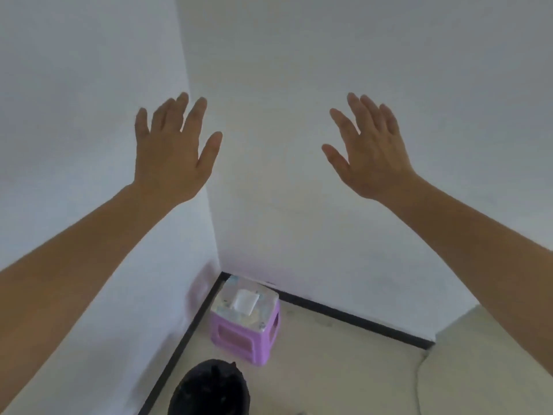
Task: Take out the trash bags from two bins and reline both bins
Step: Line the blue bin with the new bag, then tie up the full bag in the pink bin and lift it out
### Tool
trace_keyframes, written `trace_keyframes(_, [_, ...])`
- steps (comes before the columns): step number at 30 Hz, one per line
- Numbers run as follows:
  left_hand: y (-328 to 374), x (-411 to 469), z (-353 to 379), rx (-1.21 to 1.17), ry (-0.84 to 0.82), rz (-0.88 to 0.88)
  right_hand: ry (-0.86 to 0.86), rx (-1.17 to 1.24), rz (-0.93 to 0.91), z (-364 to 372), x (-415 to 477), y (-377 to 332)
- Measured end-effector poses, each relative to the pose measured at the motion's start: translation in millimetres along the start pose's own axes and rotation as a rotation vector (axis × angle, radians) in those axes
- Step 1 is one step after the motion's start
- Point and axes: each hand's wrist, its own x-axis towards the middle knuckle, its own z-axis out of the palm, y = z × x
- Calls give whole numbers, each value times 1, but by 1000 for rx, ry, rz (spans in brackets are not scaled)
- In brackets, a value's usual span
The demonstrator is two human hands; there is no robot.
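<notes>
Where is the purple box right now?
In the head view, the purple box sits on the floor in the corner where two white walls meet, just beyond the black bin, below both raised hands.

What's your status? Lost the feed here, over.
Left hand and right hand raised, open, empty. Black-lined bin on floor below, untouched. Purple stool in corner behind it, not blocking.

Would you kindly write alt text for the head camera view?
Two bare, empty hands, left hand and right hand, are raised with fingers spread before a white wall corner. Below on the floor stand a purple stool and a black-lined bin.
</notes>
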Motion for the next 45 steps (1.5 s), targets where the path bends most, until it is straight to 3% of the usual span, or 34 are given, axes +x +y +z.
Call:
trace_keyframes(4, [112, 26, -21, -277, 68, 168, -10, -216, 236, -103, -87, 70])
trace_keyframes(12, [395, -22, -111, -595, -18, 575, -118, -531, 699, -274, -317, 154])
trace_keyframes(18, [592, -98, -188, -733, 12, 818, -153, -688, 835, -372, -492, 208])
trace_keyframes(23, [760, -176, -241, -887, -10, 899, -221, -827, 905, -458, -651, 255])
trace_keyframes(27, [883, -251, -284, -940, -64, 1028, -246, -922, 1076, -526, -774, 296])
trace_keyframes(34, [1068, -321, -324, -1038, 14, 1216, -219, -981, 1329, -561, -919, 391])
trace_keyframes(45, [1414, -327, -351, -1165, -61, 1254, -314, -1092, 1451, -612, -1074, 638])
